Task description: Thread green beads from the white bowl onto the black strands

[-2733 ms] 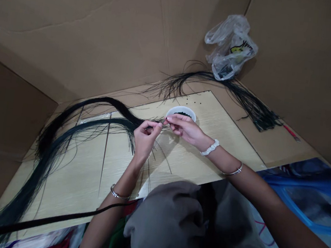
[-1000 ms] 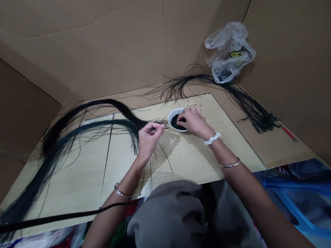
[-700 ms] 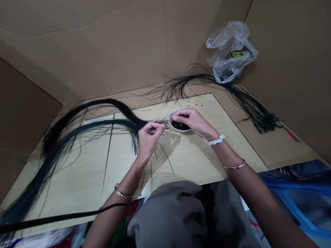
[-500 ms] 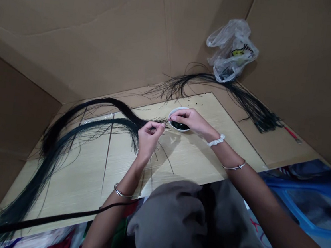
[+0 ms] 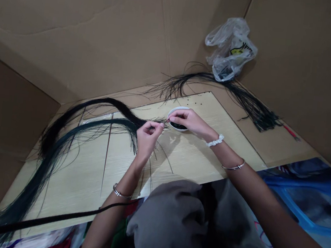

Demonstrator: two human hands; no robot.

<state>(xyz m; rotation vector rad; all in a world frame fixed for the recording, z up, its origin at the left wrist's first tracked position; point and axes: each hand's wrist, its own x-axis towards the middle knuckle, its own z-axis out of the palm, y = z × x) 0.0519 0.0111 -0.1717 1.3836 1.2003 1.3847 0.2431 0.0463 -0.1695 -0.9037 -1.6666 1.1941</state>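
My left hand (image 5: 149, 134) is closed in a pinch beside the tips of a long bundle of black strands (image 5: 104, 101). Whatever its thumb and forefinger grip is too fine to make out. My right hand (image 5: 191, 121) reaches over a small white bowl (image 5: 171, 110) with dark contents, its fingertips pinched around a tiny reddish thing whose kind I cannot tell. Only a small gap separates the two hands' fingertips. A dark green bundle of strands (image 5: 34, 180) curves below the black one, its near end close to my left wrist.
Another bundle of dark strands (image 5: 241, 97) lies along the back right, near a red slim tool (image 5: 291, 132). Several tiny dark beads (image 5: 195, 102) sit behind the bowl. A plastic bag (image 5: 231, 51) rests against the cardboard walls. A black cord (image 5: 36, 219) crosses the lower left.
My right fingertips have shifted slightly left and down, from over the bowl toward its rim and my left hand. The left hand keeps its pinch in nearly the same place.
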